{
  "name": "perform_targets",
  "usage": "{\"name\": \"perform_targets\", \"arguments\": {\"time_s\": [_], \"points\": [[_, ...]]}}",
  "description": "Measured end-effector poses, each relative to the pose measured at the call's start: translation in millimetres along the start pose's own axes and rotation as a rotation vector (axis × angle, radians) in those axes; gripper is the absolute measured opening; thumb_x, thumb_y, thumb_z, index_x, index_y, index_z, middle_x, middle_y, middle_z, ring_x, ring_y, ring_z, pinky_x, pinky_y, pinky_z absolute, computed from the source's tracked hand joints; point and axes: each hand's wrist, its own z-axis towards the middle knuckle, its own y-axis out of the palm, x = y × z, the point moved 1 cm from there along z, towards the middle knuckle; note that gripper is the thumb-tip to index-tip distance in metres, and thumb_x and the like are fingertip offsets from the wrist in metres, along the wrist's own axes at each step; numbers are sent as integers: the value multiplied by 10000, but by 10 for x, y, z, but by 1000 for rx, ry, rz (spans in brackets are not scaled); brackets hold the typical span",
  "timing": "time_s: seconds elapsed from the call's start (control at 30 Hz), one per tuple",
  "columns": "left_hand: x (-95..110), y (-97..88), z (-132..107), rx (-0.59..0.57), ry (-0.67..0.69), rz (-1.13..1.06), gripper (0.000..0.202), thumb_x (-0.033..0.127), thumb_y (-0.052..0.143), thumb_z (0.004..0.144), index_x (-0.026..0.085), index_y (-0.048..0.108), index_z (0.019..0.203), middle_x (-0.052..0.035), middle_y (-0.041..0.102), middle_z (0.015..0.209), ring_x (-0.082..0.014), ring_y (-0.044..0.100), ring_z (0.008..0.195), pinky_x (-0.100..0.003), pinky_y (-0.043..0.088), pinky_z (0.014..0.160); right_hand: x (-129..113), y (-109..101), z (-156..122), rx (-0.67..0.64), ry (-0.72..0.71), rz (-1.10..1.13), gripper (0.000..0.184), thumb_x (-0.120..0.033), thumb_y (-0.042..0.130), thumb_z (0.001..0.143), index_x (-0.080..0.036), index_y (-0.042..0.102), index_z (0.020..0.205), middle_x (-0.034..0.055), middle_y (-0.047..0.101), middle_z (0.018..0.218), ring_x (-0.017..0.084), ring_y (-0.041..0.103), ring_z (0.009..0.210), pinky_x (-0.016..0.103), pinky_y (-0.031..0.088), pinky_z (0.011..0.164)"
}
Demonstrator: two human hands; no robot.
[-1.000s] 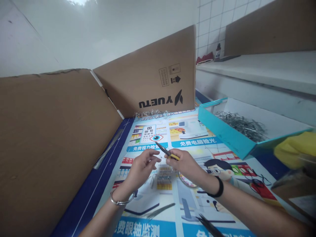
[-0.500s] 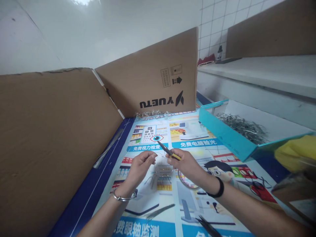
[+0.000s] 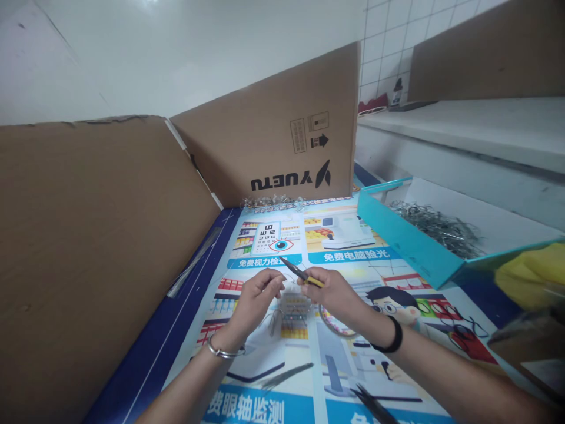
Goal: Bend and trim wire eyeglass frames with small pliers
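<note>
My right hand is closed around long-nose pliers with a yellow handle, their dark jaws pointing up and left. Opposite it, my left hand pinches with thumb and forefinger on a thin wire, most of which is too fine to follow between the hands. Beneath the hands, several bent wire pieces lie on the printed sheet. A bundle of straight thin wires rests nearer to me. Partly behind my right hand is a round dish whose contents are hard to make out.
Cardboard panels stand at the left and back. At right, a turquoise box holds tangled wire. Clear curled pieces line the back panel. Dark pointed tools lie at the front, black loops at right, and clear strips at left.
My left hand has shifted slightly right and up, closer to the pliers. My right hand keeps its hold with little movement. The view has tilted slightly.
</note>
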Motion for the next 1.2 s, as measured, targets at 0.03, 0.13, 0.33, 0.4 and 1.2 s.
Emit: {"name": "perform_targets", "arguments": {"time_s": [0.03,0.13,0.33,0.4,1.2], "points": [[-14,5,3,9,-5,7,211,349,503,851,169,593,787,10,580,706,-102,512,634,-232,415,657,1,-1,0,-1,2,-3,111,-243,534,714,-176,589,783,-38,486,631,102,433,578,216,355,550],[-42,14,13,21,-23,35,187,337,528,829,169,598,785,11,584,706,-96,501,611,-224,412,625,-4,5,-5,-9,8,2,112,-236,536,710,-175,589,788,-38,494,634,104,443,583,218,362,555],[-26,11,23,28,0,112,127,267,541,809,166,601,759,3,612,728,-99,526,651,-219,419,640,-24,20,-18,-17,-10,34,93,-233,538,714,-170,582,767,-49,462,598,94,412,560,213,326,530],[-18,7,26,36,9,125,125,262,536,811,167,601,764,2,616,730,-102,533,664,-219,421,646,-26,14,-17,-22,-16,26,106,-228,536,715,-168,588,785,-45,476,612,95,423,567,217,330,538],[-6,-60,65,-81,99,304,99,195,507,789,162,598,766,-4,616,739,-103,531,664,-213,413,648,-5,33,3,33,62,174,111,-208,561,666,-168,567,769,-57,481,600,86,437,536,226,360,532]]}}
